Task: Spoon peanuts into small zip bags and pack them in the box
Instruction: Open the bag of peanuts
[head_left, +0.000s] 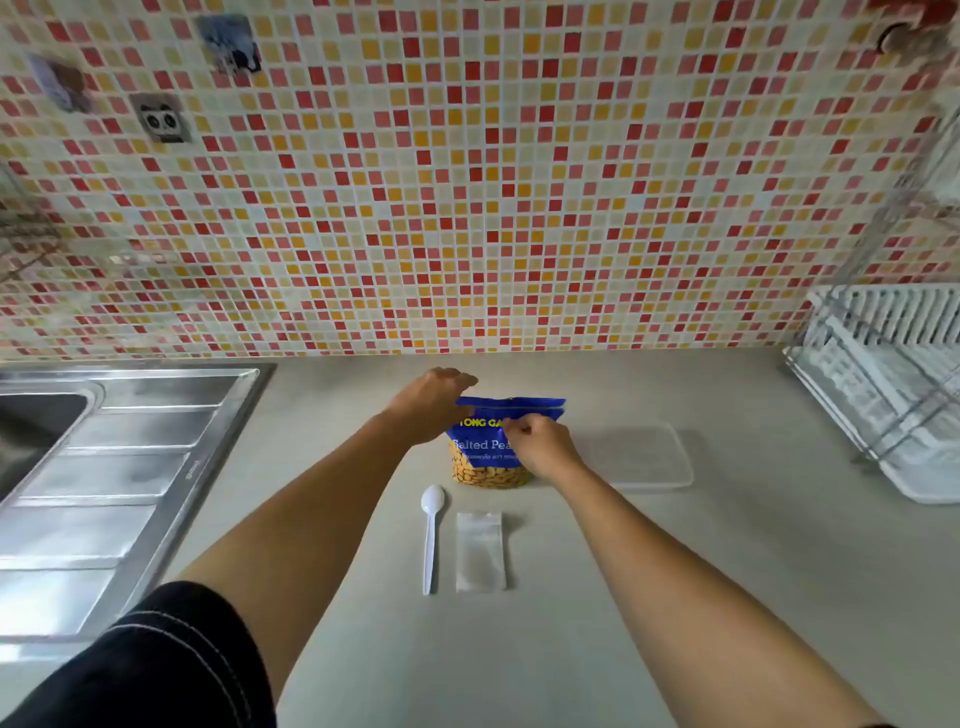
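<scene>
The peanut bag (485, 457) stands upright on the desk (675, 597), approx. in the centre of the frame, and its blue top strip runs left-right across the picture, so its long axis is sideways to both arms. The left hand (428, 402) is at the left end of this strip. Its fingers curl down round the upper left corner and seem to grip it, but the tips are hidden behind the hand. The right hand (540, 447) is on the front face, just below the strip, w/ fingers (514, 428) closed together and pinching the foil near the middle. The top looks not yet open, so I judge the next move is to pull front and back apart, i.e. toward and away from the person. The spoon (431, 535) lies below the bag in the frame, w/ the bowl toward the bag and the handle toward the person. The zip bags (480, 551) lie just beside it on the right, both between the two forearms. The clear box (641, 457) is right of the peanut bag, nearer the right hand.
</scene>
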